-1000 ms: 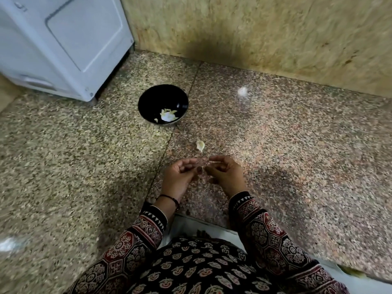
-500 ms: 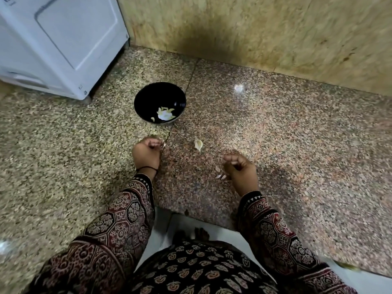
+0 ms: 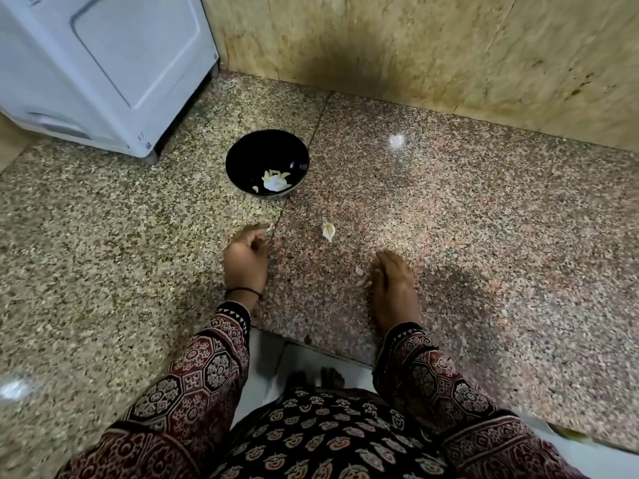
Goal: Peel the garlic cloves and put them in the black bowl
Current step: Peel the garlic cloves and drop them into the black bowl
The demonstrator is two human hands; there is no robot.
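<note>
The black bowl stands on the speckled stone counter and holds several pale garlic pieces. One unpeeled garlic clove lies on the counter between my hands, nearer the bowl. My left hand hovers just below the bowl with its fingers curled and blurred; anything between them is hidden. My right hand lies on the counter with its fingers straight, touching nothing else. Small bits of garlic peel lie just left of its fingers.
A white appliance stands at the back left, close to the bowl. A stone wall runs along the back. The counter's front edge is right under my wrists.
My hands, together over the counter a second ago, have parted. The left moved toward the bowl, and the right dropped onto the counter and straightened its fingers, with peel bits beside it.
</note>
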